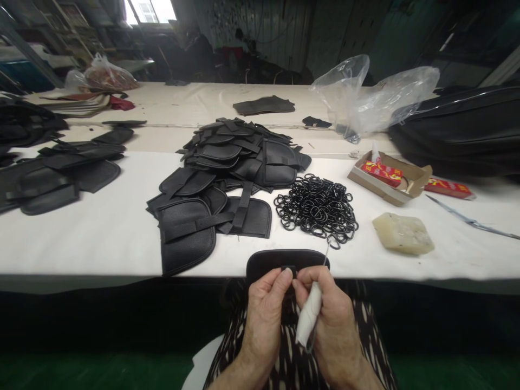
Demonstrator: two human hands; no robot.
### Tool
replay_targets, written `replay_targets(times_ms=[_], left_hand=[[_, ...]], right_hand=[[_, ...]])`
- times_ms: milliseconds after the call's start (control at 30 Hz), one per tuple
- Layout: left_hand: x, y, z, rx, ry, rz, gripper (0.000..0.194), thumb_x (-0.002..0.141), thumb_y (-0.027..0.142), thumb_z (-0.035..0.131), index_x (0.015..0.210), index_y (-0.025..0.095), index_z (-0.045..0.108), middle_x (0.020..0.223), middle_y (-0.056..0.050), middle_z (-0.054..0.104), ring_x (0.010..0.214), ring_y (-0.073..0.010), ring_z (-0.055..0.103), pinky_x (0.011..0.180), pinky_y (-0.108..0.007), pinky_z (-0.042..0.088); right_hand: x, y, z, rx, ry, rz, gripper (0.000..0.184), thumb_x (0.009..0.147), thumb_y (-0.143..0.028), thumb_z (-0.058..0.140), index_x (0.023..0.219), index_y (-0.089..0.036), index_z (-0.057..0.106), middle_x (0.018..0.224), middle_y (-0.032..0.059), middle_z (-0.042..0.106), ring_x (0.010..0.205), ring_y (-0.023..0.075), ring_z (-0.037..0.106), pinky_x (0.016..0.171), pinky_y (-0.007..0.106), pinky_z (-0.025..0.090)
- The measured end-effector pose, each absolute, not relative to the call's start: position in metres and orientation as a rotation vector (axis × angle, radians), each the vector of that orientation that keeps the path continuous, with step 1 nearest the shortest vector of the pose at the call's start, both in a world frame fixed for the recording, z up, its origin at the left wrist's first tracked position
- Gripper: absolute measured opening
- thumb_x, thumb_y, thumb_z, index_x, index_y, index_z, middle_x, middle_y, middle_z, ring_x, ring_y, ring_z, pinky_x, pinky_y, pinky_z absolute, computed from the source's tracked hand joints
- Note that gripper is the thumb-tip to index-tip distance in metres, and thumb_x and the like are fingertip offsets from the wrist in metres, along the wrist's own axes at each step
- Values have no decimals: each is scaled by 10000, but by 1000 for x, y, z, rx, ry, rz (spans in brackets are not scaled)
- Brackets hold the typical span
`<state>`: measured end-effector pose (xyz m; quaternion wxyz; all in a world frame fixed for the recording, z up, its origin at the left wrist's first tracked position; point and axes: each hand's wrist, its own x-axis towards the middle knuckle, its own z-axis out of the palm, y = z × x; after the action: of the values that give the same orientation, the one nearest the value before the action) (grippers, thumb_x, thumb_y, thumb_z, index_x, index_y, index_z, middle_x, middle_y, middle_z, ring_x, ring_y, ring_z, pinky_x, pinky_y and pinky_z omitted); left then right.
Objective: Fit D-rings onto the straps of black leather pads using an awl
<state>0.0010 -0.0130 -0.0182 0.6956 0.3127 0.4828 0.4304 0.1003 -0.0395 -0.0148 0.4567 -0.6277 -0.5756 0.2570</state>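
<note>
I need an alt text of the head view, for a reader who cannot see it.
A person's left hand and right hand hold a black piece at a white table; the right also grips a white-handled tool. Beyond lie black strapped pieces and a pile of black rings.

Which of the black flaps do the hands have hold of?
The flap at the near edge of the table, with the left hand and right hand at it; the others lie untouched.
</note>
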Motion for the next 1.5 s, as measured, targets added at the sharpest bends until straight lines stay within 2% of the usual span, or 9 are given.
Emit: replay_targets(times_ms=[133, 267, 400, 567, 900, 1100, 1233, 1367, 1500], left_hand=[[1, -10, -16, 604, 1013, 996, 242, 806, 365, 615, 698, 150, 590, 667, 22, 535, 633, -97, 479, 616, -209, 400], [2, -9, -13, 481, 955, 1019, 205, 787, 316, 643, 677, 147, 609, 642, 16, 570, 594, -93, 511, 584, -206, 425], [4, -8, -12, 368, 954, 1050, 190, 754, 273, 687, 654, 145, 589, 598, 37, 547, 530, -68, 498, 519, -181, 413], [5, -8, -12, 337, 983, 1066, 187, 739, 248, 705, 664, 143, 570, 605, 47, 532, 527, -56, 485, 512, -170, 412], [2, -4, -10, 393, 957, 1008, 162, 776, 244, 671, 664, 136, 626, 598, 25, 601, 516, -59, 535, 515, -161, 426], [-3, 0, -2, 308, 938, 927, 139, 749, 248, 693, 721, 112, 693, 743, -100, 729, 711, -197, 675, 742, -316, 524], [-5, 1, -1, 270, 905, 906, 112, 742, 206, 697, 705, 101, 703, 749, -104, 737, 725, -191, 678, 766, -307, 522], [-8, 1, -4, 260, 856, 892, 106, 768, 183, 669, 730, 94, 711, 766, -99, 736, 758, -183, 673, 767, -288, 518], [-10, 2, -5, 296, 830, 860, 128, 792, 175, 638, 776, 76, 718, 800, -117, 733, 762, -181, 666, 769, -286, 514]], right_hand=[[104, -44, -30, -1354, -1465, 477, 102, 874, -110, 495, 909, -201, 526, 947, 52, 618, 782, 145, 625, 647, 231, 502], [110, -46, -37, -1178, -1631, 200, 192, 841, -30, 512, 986, -152, 548, 1089, 158, 618, 988, 220, 624, 770, 316, 534], [111, -44, -31, -1127, -1773, -31, 181, 830, -13, 516, 987, -81, 574, 1055, 261, 636, 908, 257, 663, 684, 341, 560], [107, -41, -25, -1135, -1801, -77, 158, 829, -13, 502, 955, -69, 580, 1004, 298, 655, 798, 275, 686, 581, 351, 561], [115, -40, -13, -1162, -1780, 12, 39, 852, -117, 565, 816, -128, 557, 978, 231, 680, 746, 231, 684, 608, 317, 547], [141, -48, 17, -1116, -1712, 207, 432, 880, -564, 464, 937, -158, 599, 545, 1, 587, 400, 118, 537, 425, 220, 455], [143, -50, 19, -1124, -1644, 252, 408, 901, -507, 458, 1046, -169, 634, 645, 41, 629, 494, 162, 585, 461, 246, 472], [132, -50, 11, -1159, -1463, 379, 224, 905, -333, 468, 979, -216, 644, 667, 16, 601, 497, 133, 544, 438, 219, 430], [122, -53, 5, -1399, -1211, 594, 175, 863, -340, 484, 844, -224, 613, 616, -19, 577, 488, 123, 515, 423, 205, 397]])
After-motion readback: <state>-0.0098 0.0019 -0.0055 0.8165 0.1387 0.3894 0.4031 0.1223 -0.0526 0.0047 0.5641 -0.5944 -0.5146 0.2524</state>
